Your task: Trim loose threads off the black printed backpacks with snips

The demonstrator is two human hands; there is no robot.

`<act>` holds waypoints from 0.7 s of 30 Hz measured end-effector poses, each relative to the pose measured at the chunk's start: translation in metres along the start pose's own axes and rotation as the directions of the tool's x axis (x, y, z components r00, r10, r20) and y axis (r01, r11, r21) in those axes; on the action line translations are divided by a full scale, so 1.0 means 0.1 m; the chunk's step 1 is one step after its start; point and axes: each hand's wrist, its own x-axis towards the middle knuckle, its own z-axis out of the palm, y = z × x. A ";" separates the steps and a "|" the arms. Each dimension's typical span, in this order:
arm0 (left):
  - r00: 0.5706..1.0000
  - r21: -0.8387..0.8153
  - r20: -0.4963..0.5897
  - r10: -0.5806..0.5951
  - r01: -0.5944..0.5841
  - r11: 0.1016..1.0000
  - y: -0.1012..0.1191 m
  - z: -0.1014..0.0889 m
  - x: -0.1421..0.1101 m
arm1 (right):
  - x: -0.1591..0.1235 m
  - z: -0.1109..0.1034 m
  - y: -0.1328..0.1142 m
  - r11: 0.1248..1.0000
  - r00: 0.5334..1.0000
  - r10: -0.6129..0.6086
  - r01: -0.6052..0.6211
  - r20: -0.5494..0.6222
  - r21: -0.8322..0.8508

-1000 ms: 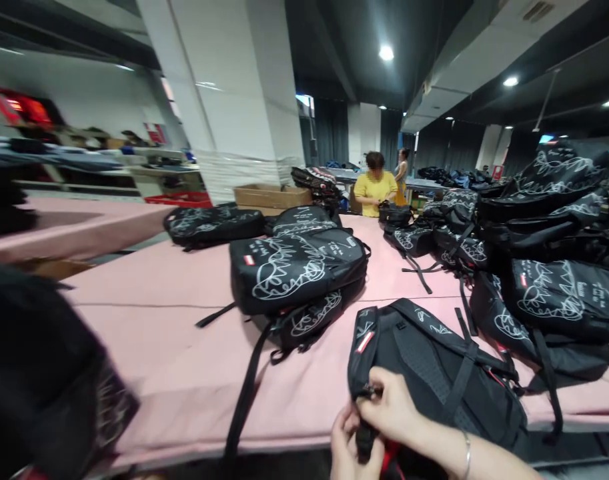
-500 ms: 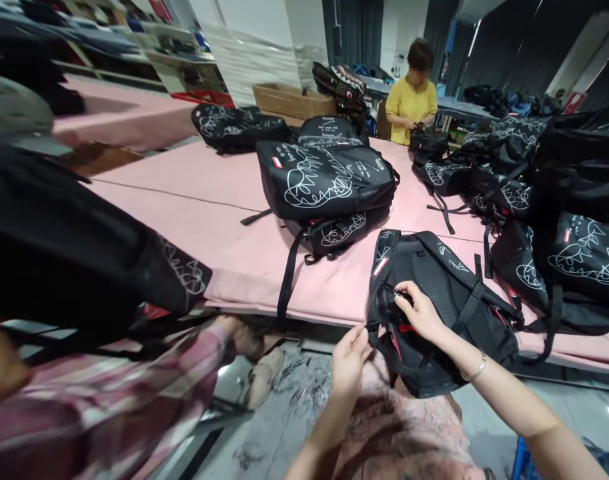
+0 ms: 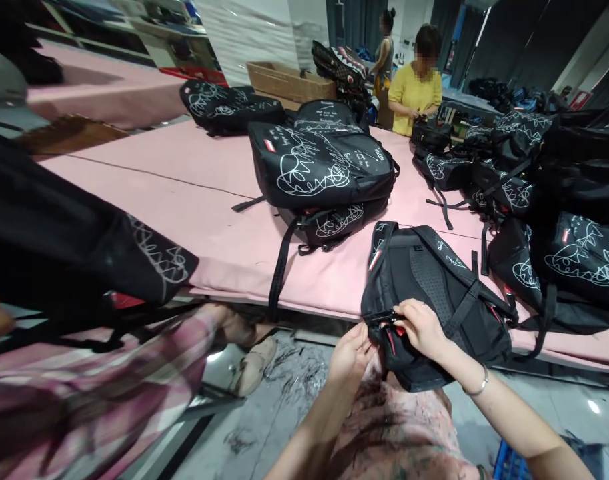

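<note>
A black backpack (image 3: 424, 267) with white scribble print lies with its padded back and shoulder straps upward, its lower end over the table's front edge towards my lap. My left hand (image 3: 351, 353) is closed, its fingertips pinching the backpack's left side edge; any thread or strap end between them is too small to make out. Beside it, my right hand (image 3: 421, 327) is closed around a slim black tool that looks like thread snips (image 3: 381, 317). The tool points left across the bag's edge, near the left fingertips. Red lining shows just below it.
The pink-covered table (image 3: 204, 220) holds stacked backpacks (image 3: 324, 167) ahead and more backpacks (image 3: 584, 253) at right. A co-worker in plaid, close on my left, has a large black bag (image 3: 84, 247). A person in yellow (image 3: 414, 93) stands across the table. A cardboard box (image 3: 289, 83) is behind.
My right hand has come down and nearer my left, bringing the snips to the bag's left edge. The left hand keeps its pinch. Another person has come into view behind the one in yellow.
</note>
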 end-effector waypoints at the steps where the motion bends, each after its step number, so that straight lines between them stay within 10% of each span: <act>1: 1.000 -0.003 -0.001 -0.003 0.003 1.000 0.00 0.00 0.00 | 0.01 0.00 -0.01 1.000 1.000 -0.003 0.003 0.005 -0.011; 21: 0.999 0.017 0.041 0.004 -0.005 1.000 0.00 0.04 0.00 | -0.02 -0.01 -0.03 0.996 1.000 -0.029 0.029 0.005 -0.086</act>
